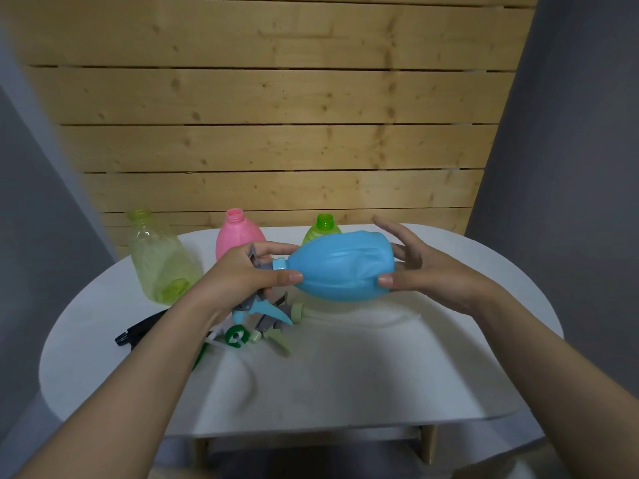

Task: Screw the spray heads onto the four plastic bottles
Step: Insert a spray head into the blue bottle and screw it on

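A blue plastic bottle [340,267] lies sideways in the air above the white table [380,368], neck pointing left. My right hand [428,271] grips its base end. My left hand [238,274] holds a grey and blue spray head [262,302] at the bottle's neck, thumb resting on the bottle's shoulder. Three headless bottles stand at the back: a clear yellow-green one [157,261], a pink one [235,236] and a green one [323,228], partly hidden by the blue bottle.
Loose spray heads lie under my left hand: a green-collared one [237,337], a pale green one [280,340] and a black one [138,331] at the left. A wooden slat wall [276,115] stands behind the table.
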`<state>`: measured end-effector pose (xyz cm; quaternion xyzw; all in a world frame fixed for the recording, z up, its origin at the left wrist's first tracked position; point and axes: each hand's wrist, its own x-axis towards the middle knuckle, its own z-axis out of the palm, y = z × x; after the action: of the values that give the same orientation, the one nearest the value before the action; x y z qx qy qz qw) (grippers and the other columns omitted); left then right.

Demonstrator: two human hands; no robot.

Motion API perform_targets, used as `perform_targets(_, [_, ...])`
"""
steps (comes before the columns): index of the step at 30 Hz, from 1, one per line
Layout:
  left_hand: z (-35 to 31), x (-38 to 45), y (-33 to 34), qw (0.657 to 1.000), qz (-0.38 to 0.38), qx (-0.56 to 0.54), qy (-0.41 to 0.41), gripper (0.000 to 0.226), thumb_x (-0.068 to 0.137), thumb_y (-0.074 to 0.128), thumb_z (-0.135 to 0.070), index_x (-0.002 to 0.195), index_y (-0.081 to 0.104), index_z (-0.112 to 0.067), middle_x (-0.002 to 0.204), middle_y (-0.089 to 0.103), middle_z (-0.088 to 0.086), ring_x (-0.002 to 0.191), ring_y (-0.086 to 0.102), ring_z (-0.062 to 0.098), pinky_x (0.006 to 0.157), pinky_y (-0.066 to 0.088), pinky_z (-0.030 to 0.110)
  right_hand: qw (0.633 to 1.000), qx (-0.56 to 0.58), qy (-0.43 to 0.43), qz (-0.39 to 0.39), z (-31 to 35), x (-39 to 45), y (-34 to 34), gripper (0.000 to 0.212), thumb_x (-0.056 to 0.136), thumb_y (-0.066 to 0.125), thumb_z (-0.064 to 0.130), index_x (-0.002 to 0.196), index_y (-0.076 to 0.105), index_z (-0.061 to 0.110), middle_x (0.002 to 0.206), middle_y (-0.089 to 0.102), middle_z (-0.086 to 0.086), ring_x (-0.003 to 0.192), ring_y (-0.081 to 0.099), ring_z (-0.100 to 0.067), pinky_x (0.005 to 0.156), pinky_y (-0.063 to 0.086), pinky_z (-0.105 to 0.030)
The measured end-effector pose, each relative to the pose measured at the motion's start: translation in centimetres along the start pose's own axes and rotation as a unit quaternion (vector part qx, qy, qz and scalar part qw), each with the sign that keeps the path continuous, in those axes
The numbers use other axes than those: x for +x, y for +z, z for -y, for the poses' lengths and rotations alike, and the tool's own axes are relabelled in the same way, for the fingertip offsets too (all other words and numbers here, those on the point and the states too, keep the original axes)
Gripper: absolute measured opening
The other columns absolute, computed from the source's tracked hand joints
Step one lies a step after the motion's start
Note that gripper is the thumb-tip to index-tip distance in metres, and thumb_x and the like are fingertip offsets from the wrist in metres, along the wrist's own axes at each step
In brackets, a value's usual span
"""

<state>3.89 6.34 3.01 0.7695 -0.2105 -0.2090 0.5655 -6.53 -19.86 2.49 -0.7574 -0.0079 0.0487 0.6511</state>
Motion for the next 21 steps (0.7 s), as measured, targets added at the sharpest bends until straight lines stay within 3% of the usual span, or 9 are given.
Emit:
perform_targets(2, [0.09,-0.01,0.08,1.0,0.007,0.0,0.004,0.06,0.046,0.083,-0.038,0.103,0.068,-0.032,0.042,0.049,-0.009,0.038,0.048,0.007,0.034,0.033,0.016,1.0,-0.005,-0.017,-0.006,-0.06,0.08,-0.1,0.076,0.066,0.075,0.018,0.131,0.045,0.043,0.129,0.054,0.002,0.1,0.067,-0.016,0.077,0.056,-0.026])
perform_targets(5, [0.21,-0.13,0.35,0.999,0.033,-0.001,0.01,0.058,0.045,0.084,-0.039,0.101,0.069,-0.035,0.043,0.052,-0.005,0.038,0.046,0.008,0.035,0.035,0.016,0.998,-0.041,-0.01,-0.038,0.16,0.06,0.22,0.049,0.074,0.069,0.042,0.121,0.057,0.037,0.114,0.066,-0.005,0.092,0.069,-0.018,0.066,0.056,-0.027])
perform_targets(8, [0.34,-0.05,0.28,1.0,0.029,-0.004,0.007,0.063,0.046,0.084,-0.041,0.106,0.067,-0.034,0.043,0.052,-0.004,0.039,0.043,0.012,0.034,0.032,0.017,0.997,-0.064,0.009,-0.045,0.01,0.03,0.24,0.061,0.074,0.061,0.061,0.129,0.05,0.036,0.113,0.067,0.0,0.092,0.07,-0.016,0.068,0.058,-0.029])
perform_targets(11, [0.31,0.12,0.19,1.0,0.012,-0.009,0.009,0.067,0.045,0.084,-0.041,0.108,0.067,-0.03,0.045,0.051,-0.004,0.042,0.046,0.012,0.038,0.034,0.022,0.999,-0.046,-0.011,-0.007,-0.12,0.01,0.18,0.079,0.069,0.077,0.031,0.134,0.036,0.048,0.128,0.052,0.008,0.101,0.064,-0.002,0.083,0.054,-0.023])
perform_targets(13, [0.24,0.07,0.21,1.0,0.019,-0.014,0.009,0.061,0.049,0.084,-0.033,0.107,0.067,-0.028,0.043,0.05,-0.005,0.038,0.047,0.009,0.034,0.033,0.017,0.998,-0.057,-0.018,-0.008,-0.23,0.08,0.29,0.075,0.069,0.079,0.02,0.128,0.042,0.047,0.128,0.051,0.004,0.099,0.065,-0.009,0.079,0.055,-0.025])
perform_targets(16, [0.11,-0.3,0.42,0.999,0.043,-0.016,0.006,0.054,0.05,0.082,-0.029,0.102,0.068,-0.031,0.04,0.05,-0.005,0.033,0.044,0.006,0.032,0.032,0.011,0.997,-0.069,0.004,-0.041,-0.03,0.05,0.69,0.046,0.075,0.067,0.045,0.12,0.055,0.037,0.111,0.065,-0.003,0.091,0.069,-0.021,0.063,0.057,-0.029])
perform_targets(18, [0.11,-0.41,0.47,0.999,0.045,-0.016,0.0,0.053,0.048,0.082,-0.031,0.099,0.069,-0.033,0.041,0.049,-0.005,0.033,0.044,0.006,0.031,0.031,0.012,0.994,-0.091,0.025,-0.046,0.06,-0.05,0.82,0.055,0.071,0.058,0.064,0.118,0.057,0.035,0.103,0.071,0.001,0.087,0.07,-0.018,0.062,0.058,-0.029])
perform_targets(19, [0.15,-0.38,0.45,0.999,0.04,-0.018,-0.003,0.053,0.048,0.082,-0.032,0.099,0.069,-0.033,0.041,0.049,-0.004,0.033,0.044,0.005,0.031,0.03,0.012,0.995,-0.092,0.028,-0.04,0.04,-0.08,0.79,0.062,0.068,0.058,0.066,0.121,0.055,0.034,0.105,0.071,0.002,0.089,0.07,-0.015,0.067,0.059,-0.029])
perform_targets(21, [0.16,-0.25,0.37,0.999,0.031,-0.024,-0.007,0.056,0.048,0.082,-0.032,0.102,0.068,-0.031,0.043,0.048,-0.003,0.034,0.045,0.006,0.03,0.029,0.013,0.997,-0.07,0.012,-0.019,-0.08,-0.07,0.67,0.07,0.069,0.069,0.051,0.132,0.045,0.032,0.12,0.063,0.006,0.102,0.066,-0.01,0.082,0.056,-0.027])
